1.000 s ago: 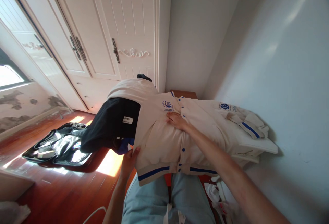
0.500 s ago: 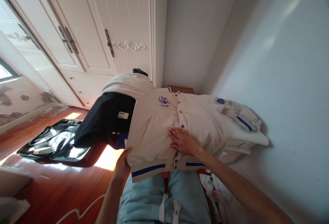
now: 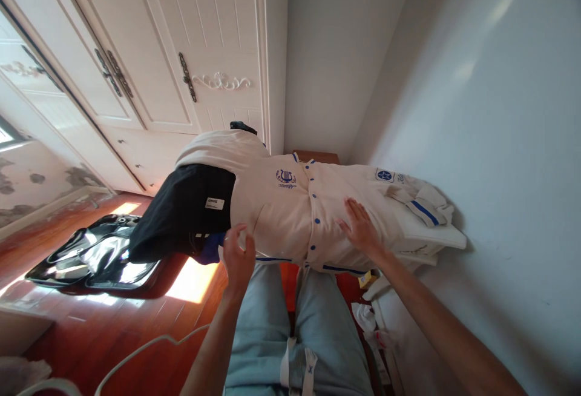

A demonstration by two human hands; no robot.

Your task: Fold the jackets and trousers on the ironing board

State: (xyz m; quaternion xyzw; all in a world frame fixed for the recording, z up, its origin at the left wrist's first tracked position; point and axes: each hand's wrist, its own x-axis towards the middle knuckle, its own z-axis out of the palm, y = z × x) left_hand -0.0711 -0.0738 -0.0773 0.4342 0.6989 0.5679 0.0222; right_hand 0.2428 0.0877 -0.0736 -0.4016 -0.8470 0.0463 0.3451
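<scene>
A cream varsity jacket [image 3: 284,220] with blue snaps, an embroidered lyre and blue-striped trim lies buttoned side up, spread across a white board [image 3: 436,235]. My right hand [image 3: 362,229] rests flat on the jacket's right front, fingers stretched out. At the left front edge, over the lower corner, is my left hand [image 3: 239,257], its fingers loosely curled with a gap between thumb and forefinger; nothing shows in it. The jacket's near hem hangs over the side facing me. One sleeve, with a star patch [image 3: 385,175], is bunched at the right.
Black clothing [image 3: 181,214] with a white label lies left of the jacket. An open black suitcase [image 3: 91,257] is on the wooden floor [image 3: 72,335]. A white wardrobe [image 3: 218,26] stands behind, a wall [image 3: 499,111] at right. A white cable [image 3: 149,341] runs along the floor.
My left hand has let go of the jacket's lower left corner and lifted inward. My right hand has slid right and away from me. The near hem now drops down out of sight.
</scene>
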